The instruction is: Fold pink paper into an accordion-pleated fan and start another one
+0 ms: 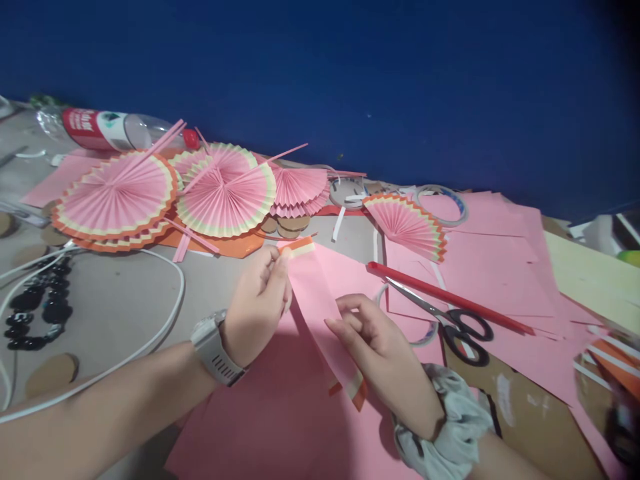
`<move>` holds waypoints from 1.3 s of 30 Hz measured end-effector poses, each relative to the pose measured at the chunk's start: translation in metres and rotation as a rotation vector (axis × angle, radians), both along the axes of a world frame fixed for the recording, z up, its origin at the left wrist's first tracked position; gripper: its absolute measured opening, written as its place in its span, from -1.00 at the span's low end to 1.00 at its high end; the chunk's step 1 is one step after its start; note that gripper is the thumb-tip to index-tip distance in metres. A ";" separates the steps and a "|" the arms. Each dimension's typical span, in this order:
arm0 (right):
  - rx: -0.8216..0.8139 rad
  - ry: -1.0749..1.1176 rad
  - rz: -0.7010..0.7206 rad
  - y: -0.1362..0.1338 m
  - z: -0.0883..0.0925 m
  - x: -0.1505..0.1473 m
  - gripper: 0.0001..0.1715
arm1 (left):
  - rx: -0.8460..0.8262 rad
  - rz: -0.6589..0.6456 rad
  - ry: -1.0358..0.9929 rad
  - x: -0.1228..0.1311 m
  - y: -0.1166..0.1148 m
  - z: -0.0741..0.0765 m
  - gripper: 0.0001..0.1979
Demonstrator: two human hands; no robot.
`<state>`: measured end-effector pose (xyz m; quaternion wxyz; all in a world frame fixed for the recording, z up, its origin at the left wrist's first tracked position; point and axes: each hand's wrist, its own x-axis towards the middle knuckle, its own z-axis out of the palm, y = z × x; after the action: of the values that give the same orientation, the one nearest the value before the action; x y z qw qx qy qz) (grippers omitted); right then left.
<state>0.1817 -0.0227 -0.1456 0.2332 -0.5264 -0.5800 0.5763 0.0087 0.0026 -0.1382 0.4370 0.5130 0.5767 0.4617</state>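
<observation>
Between my hands is a folded pink paper strip (320, 300) with orange and pale yellow bands at both ends. My left hand (263, 290), with a watch on its wrist, pinches the strip's upper end. Lower down, the thumb and fingers of my right hand (373, 333) close on the strip's right edge; a pale scrunchie circles that wrist. A large pink sheet (280, 413) lies beneath both hands. Right of them, black-handled scissors (450, 327) rest beside a red stick (450, 297). A roll of tape (425, 333) shows partly behind my right hand.
Round pleated paper fans (115, 193) and a half-open fan (407, 223) lie toward the back. Behind them is a plastic bottle (125, 130) on its side. A white cable (170, 320) and black beads (40, 303) are at left. Pink sheets (490, 260) and cardboard (530, 413) cover the right.
</observation>
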 end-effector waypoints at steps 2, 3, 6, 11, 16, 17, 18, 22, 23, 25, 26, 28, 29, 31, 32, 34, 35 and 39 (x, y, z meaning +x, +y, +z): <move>0.015 -0.014 0.003 0.000 0.000 0.000 -0.80 | 0.001 -0.002 -0.008 0.000 0.000 0.000 -0.67; 0.027 -0.022 0.004 0.000 0.001 0.000 -0.81 | -0.002 -0.002 -0.011 -0.001 0.000 0.000 -0.66; 0.066 -0.046 0.000 0.001 0.003 0.000 -0.82 | -0.008 -0.004 -0.012 -0.001 0.000 0.000 -0.66; 0.088 -0.052 -0.011 0.001 0.003 0.001 -0.81 | -0.009 0.000 -0.029 0.000 0.002 0.001 -0.66; 0.082 -0.031 -0.057 -0.003 0.004 -0.001 -0.80 | -0.025 -0.002 -0.141 0.002 0.001 0.003 -0.69; 0.074 -0.025 -0.068 -0.003 0.004 -0.001 -0.80 | -0.025 0.000 -0.169 0.002 0.000 0.003 -0.70; 0.056 -0.012 -0.072 -0.003 0.004 -0.001 -0.79 | -0.024 0.002 -0.192 0.002 -0.001 0.003 -0.71; -0.059 0.063 -0.031 -0.001 0.005 -0.001 -0.71 | -0.019 0.016 -0.213 0.002 -0.001 0.004 -0.69; -0.072 0.066 -0.007 -0.001 0.005 0.000 -0.70 | -0.022 0.018 -0.212 0.001 0.000 0.003 -0.69; -0.048 0.040 0.037 0.000 0.005 0.000 -0.68 | -0.039 0.027 -0.219 0.000 0.001 0.001 -0.68; -0.013 0.018 0.055 0.000 0.006 0.000 -0.68 | -0.050 0.036 -0.232 0.000 0.002 0.000 -0.68; 0.066 -0.031 0.071 0.000 0.006 0.001 -0.70 | -0.070 0.065 -0.275 -0.001 0.003 -0.003 -0.67; 0.083 -0.046 0.075 0.000 0.007 0.001 -0.71 | -0.074 0.082 -0.297 -0.001 0.004 -0.005 -0.66; 0.060 -0.045 0.068 0.000 0.007 0.001 -0.75 | -0.075 0.111 -0.321 -0.002 0.004 -0.007 -0.67; 0.036 -0.035 0.055 0.000 0.007 0.001 -0.77 | -0.073 0.120 -0.319 -0.002 0.005 -0.008 -0.68; -0.009 -0.013 0.029 0.001 0.006 0.001 -0.78 | -0.063 0.134 -0.313 -0.002 0.006 -0.008 -0.69; -0.026 -0.007 0.026 0.001 0.006 0.001 -0.78 | -0.056 0.137 -0.319 -0.002 0.006 -0.008 -0.69; -0.059 -0.013 0.065 0.003 0.008 0.001 -0.77 | -0.034 0.163 -0.355 -0.002 0.008 -0.007 -0.71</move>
<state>0.1831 -0.0195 -0.1375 0.1948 -0.5177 -0.5811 0.5970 0.0062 0.0110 -0.1454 0.5015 0.3678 0.5381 0.5690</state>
